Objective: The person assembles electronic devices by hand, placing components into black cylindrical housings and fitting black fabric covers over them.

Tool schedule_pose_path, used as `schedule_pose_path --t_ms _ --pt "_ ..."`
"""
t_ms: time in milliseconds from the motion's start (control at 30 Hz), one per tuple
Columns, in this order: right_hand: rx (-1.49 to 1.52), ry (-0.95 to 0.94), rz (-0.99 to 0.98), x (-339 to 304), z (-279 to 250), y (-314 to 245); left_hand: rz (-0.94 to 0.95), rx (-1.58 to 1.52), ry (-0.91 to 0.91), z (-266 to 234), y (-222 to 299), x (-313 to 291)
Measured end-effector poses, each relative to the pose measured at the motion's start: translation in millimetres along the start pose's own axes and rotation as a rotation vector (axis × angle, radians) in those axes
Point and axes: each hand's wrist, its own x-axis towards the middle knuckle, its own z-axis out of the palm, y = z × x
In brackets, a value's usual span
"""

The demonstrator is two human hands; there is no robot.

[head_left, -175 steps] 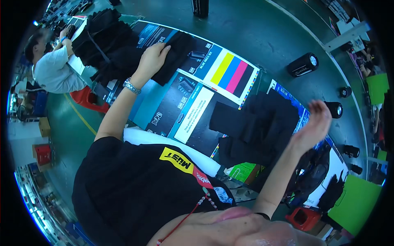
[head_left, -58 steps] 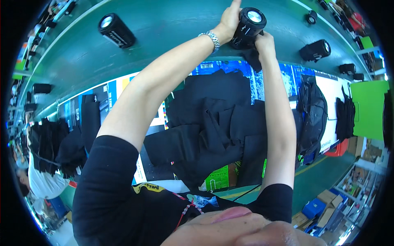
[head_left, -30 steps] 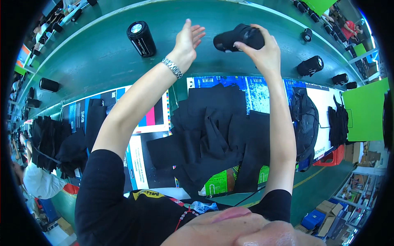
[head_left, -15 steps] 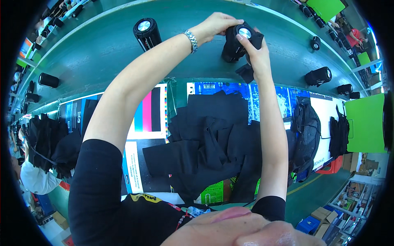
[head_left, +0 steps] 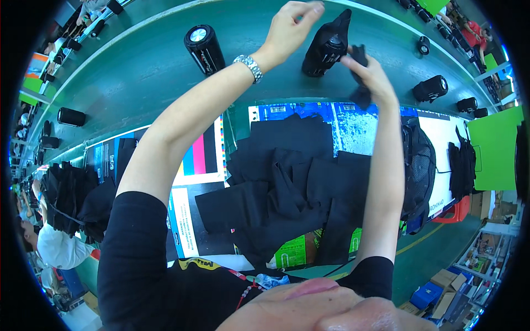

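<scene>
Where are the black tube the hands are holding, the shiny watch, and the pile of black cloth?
black tube [head_left: 323,52], head view, on the middle of its body.
watch [head_left: 249,67], head view, on the metal band at the left wrist.
cloth pile [head_left: 298,182], head view, on the middle of the pile.

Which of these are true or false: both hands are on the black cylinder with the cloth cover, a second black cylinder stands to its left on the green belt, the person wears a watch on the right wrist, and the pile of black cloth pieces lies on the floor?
1. Both hands are at the covered cylinder. True: the left hand pinches the cover's top, the right hand grips cloth at its side.
2. A second black cylinder stands to its left on the green belt. True.
3. The watch is on the right wrist. False: it is on the left.
4. The pile of black cloth pieces lies on the floor. False: it lies on printed sheets beside the belt.
</scene>
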Motion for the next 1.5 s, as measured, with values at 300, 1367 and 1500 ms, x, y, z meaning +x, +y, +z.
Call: schedule_pose_path --t_ms 300,1367,1500 --pt "0.423 0.410 -0.091 106 24 -8 -0.854 -0.962 -0.080 46 -73 14" --pt "1.006 0.045 -0.102 -68 65 -81 -0.586 -0.374 -0.198 -72 91 -80" --pt "1.001 -0.123 -0.016 -81 123 -103 -0.705 -0.275 -0.216 -91 129 -79"
